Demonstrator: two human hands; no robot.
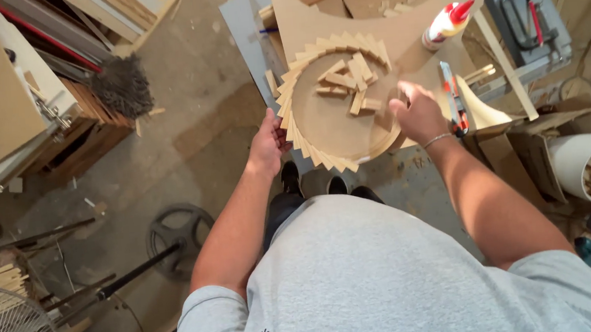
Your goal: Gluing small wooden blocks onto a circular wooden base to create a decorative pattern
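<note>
Looking down from my head, my left hand [267, 147] grips the left edge of the round board [342, 122], fingers curled onto its ring of small wooden wedges [300, 64]. My right hand [417, 112] rests on the board's right side, fingers loosely spread beside loose wood blocks [345, 82]. The board lies on the counter [242, 19], near a glue bottle [446, 23].

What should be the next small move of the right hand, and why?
Probably reach into the loose wooden blocks and pick one. The right hand hovers open at the disc's edge holding nothing, the left hand steadies the ring of blocks, and the ring looks unfinished on the right.
</note>
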